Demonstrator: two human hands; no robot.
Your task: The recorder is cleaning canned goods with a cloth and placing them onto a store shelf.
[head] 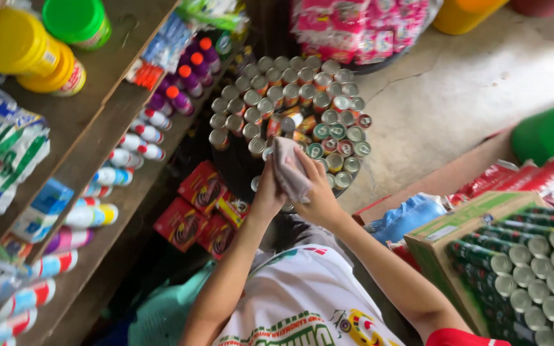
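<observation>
A small shop corner seen from above, with a pale cracked concrete floor [476, 83] and wooden shelves [91, 138] running along the left side. Nearest the camera is the person's white printed shirt [302, 301], from which both bare forearms reach forward. The hands meet just above the middle of the view: the right hand [320, 192] and the left hand [268, 195] are pressed together around a greyish cloth [288, 168], whose upper end sticks out above the fingers; whether anything is wrapped inside the cloth cannot be told. The cloth sits between the palms, over the near edge of a dark round tray [238, 168] packed with small upright tin cans [290, 96], silver lids in one part and coloured labels in another. At the lower right, an open cardboard box [447, 234] holds rows of green-labelled cans [533, 269] with silver tops, and a blue plastic bag [408, 214] lies just beside it, with red packets [514, 176] behind. Left of the arms, red cartons [201, 205] are stacked on the floor near the shelf foot. The shelves carry white spray bottles [139, 144] with coloured caps, purple bottles [184, 83] with orange caps, and printed sacks [1, 154]. Farther up stand yellow tubs [24, 48] and a green-lidded jar [77, 20], and at the far top a pink-and-white wrapped bundle [360, 25].
</observation>
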